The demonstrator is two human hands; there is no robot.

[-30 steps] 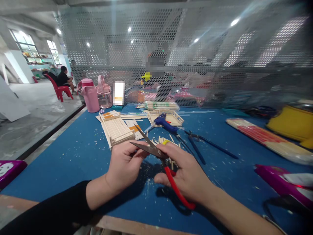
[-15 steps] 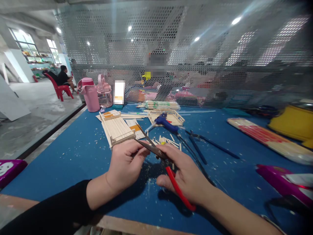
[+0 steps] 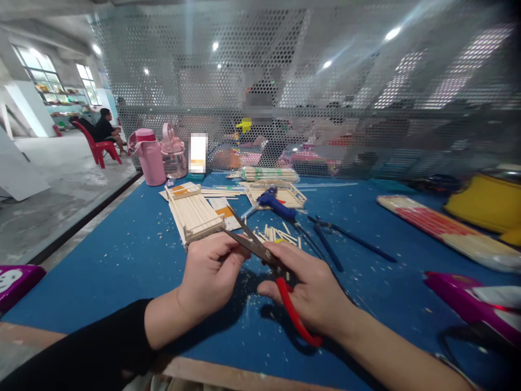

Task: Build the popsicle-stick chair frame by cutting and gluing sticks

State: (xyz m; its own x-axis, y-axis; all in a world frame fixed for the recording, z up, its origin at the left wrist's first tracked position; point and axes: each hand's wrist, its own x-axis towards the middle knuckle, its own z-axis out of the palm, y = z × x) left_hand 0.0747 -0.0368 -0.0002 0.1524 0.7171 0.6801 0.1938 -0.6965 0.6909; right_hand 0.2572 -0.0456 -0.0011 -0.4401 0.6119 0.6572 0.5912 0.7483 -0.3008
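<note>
My right hand grips a pair of scissors with red handles and dark blades. The blades are parted and point up and left, over the fingertips of my left hand. Those left fingers are pinched together; whatever lies between them is too small or hidden to make out. Just beyond the left hand rests a small bed-like frame of wooden sticks. Several short cut sticks lie loose past the scissors, with a small yellow piece among them.
A blue glue gun lies by a stick-built tray. Dark-handled pliers are to the right, near a wrapped stick bundle. A pink thermos stands at the back left, before a perforated metal screen.
The scissors and my right hand have shifted very slightly to the left. My left hand keeps its pinch in nearly the same place.
</note>
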